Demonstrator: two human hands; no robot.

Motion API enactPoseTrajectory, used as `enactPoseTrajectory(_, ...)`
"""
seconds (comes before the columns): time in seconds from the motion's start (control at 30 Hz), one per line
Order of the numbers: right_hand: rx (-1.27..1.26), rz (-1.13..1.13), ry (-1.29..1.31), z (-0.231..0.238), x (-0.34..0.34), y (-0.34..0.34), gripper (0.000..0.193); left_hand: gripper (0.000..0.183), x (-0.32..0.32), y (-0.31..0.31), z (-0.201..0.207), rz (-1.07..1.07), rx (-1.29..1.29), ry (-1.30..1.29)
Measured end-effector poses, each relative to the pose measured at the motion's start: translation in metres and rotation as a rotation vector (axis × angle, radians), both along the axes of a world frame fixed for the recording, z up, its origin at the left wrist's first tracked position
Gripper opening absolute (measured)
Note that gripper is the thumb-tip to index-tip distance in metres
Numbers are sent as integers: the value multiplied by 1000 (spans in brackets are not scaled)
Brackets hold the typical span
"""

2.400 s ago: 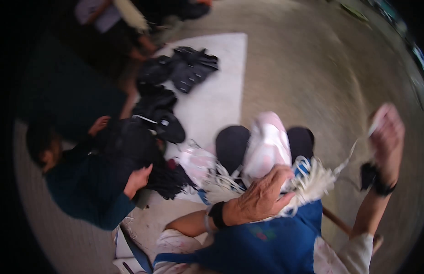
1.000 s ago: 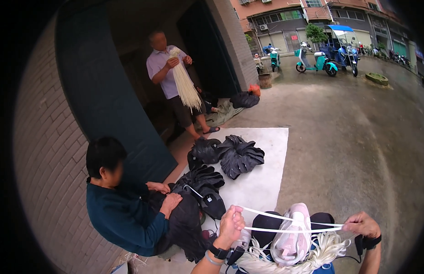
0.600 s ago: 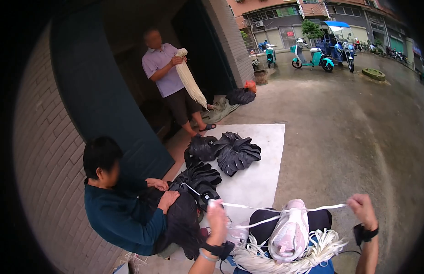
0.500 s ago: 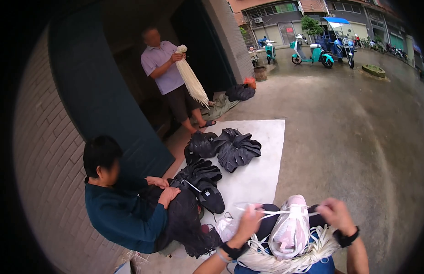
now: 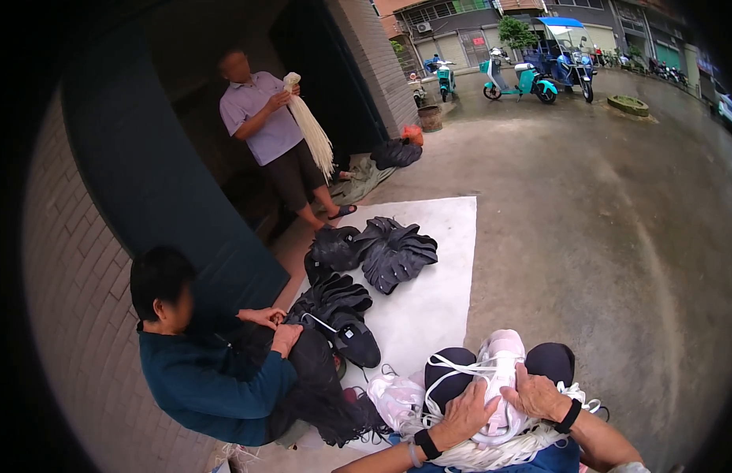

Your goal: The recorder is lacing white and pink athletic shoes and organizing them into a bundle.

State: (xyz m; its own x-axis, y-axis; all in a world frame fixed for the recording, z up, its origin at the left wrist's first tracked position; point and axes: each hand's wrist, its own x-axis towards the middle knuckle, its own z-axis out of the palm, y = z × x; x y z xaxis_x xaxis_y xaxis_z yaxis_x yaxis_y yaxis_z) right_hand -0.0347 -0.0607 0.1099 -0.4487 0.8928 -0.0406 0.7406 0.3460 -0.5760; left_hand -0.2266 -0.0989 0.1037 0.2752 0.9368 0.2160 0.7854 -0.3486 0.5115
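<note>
Smooth grey-brown concrete ground (image 5: 571, 236), damp and shiny farther off, fills the right side. At left, a curved-looking wall of rough, narrow bricks (image 5: 74, 252) meets a flat, dark blue-green panel (image 5: 157, 189). A seated co-worker (image 5: 200, 378) in a dark teal knitted-looking top bends over black material; a standing person (image 5: 271, 130) in a lilac shirt holds a long, tapering hank of cream strands (image 5: 311, 134). Between them and the open ground lies a flat white sheet (image 5: 441, 268), bearing black shoe pieces (image 5: 397, 252) fanned in overlapping, petal-like folds. A thick, tangled bundle of flat off-white laces (image 5: 488, 456) spreads across the wearer's lap. Just above it, a rounded pink-and-white shoe (image 5: 504, 347) sits between the wearer's dark-clad knees, toe pointing away. The left hand (image 5: 464, 411) touches its left side, fingers bent; the right hand (image 5: 538, 394) presses near its right side, thumb inward. Whether either pinches a lace, I cannot tell. Thin white lace loops (image 5: 435, 378) curl loosely to the shoe's left.
</note>
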Motion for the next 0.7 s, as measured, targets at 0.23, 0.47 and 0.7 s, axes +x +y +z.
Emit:
enactPoseTrajectory(0.23, -29, -6, -87, 17, 0, -4, 79, 45, -3, 3, 2, 6, -34, -18)
enactPoseTrajectory(0.47, -274, 70, -139, 39, 16, -8, 96, 55, -15, 5, 14, 62, -288, -108)
enactPoseTrajectory(0.7, -524, 52, 56, 39, 17, -3, 97, 58, -10, -8, 11, 7, -214, -31)
